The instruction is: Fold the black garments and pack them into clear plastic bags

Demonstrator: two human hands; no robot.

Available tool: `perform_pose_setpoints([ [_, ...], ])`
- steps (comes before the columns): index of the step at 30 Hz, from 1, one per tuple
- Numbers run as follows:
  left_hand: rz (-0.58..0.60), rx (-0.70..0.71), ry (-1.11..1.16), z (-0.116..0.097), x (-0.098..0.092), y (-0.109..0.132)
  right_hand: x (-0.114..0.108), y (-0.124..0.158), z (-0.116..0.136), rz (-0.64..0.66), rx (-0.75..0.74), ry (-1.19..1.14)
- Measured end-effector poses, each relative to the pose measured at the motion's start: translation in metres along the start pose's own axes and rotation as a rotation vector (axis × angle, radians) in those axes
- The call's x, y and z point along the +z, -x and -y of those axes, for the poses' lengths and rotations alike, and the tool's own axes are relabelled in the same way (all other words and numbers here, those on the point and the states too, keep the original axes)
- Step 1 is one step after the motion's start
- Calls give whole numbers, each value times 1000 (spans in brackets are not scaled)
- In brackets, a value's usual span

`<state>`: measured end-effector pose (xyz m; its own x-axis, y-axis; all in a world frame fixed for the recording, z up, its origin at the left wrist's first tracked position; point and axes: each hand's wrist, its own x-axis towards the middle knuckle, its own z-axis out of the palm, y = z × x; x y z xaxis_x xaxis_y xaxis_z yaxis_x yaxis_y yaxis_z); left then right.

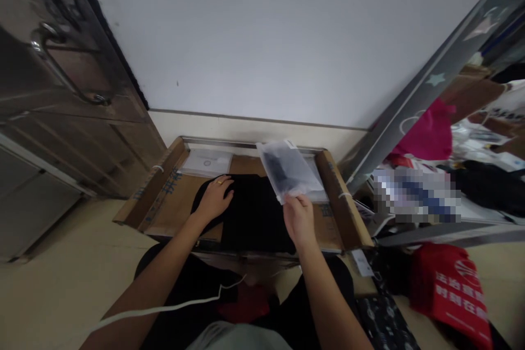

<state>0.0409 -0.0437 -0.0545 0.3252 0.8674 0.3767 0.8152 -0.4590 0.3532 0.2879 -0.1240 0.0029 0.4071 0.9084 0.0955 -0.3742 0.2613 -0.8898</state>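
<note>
A black folded cloth (254,216) lies across the middle of a shallow cardboard tray (168,208). My left hand (214,198) rests on the cloth's left part with its fingers stretched out. In my right hand (299,219), thumb and fingers pinch the near edge of a frosted plastic bag (303,172). Something dark shows through the bag, but I cannot make out whether it is inside or behind. The bag is tilted over the tray's right half. Flat in the tray's back left corner is a whitish packet (207,163) with a small round mark.
A white wall (254,38) rises behind the tray. On the left stands a metal door with a handle (61,65). To the right are a grey post (410,98), a cluttered shelf and a red bag (449,290) on the floor. A white cable (164,309) crosses my left arm.
</note>
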Motion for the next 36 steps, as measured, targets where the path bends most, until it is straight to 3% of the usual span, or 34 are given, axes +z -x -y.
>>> perform_pose_setpoints([
  [3,-102,-240,-77,6,-11,-8,6,3,-16,60,73,-15],
  [6,-49,-430,-128,19,-20,-18,6,0,-33,82,127,8],
  [10,32,-437,-134,36,-26,-24,-2,-4,-51,115,159,92],
  [22,-3,-429,-201,54,-25,-23,-12,-6,-62,101,163,109],
  [25,-92,-449,-220,58,-29,-20,-13,-5,-63,94,166,103],
  [29,-270,-663,-288,69,-42,-22,-13,-5,-64,92,147,148],
  [32,-172,-600,-386,80,-54,-39,-14,-5,-65,100,136,201],
  [36,85,-506,-368,97,-62,-79,-14,-5,-65,110,126,224],
])
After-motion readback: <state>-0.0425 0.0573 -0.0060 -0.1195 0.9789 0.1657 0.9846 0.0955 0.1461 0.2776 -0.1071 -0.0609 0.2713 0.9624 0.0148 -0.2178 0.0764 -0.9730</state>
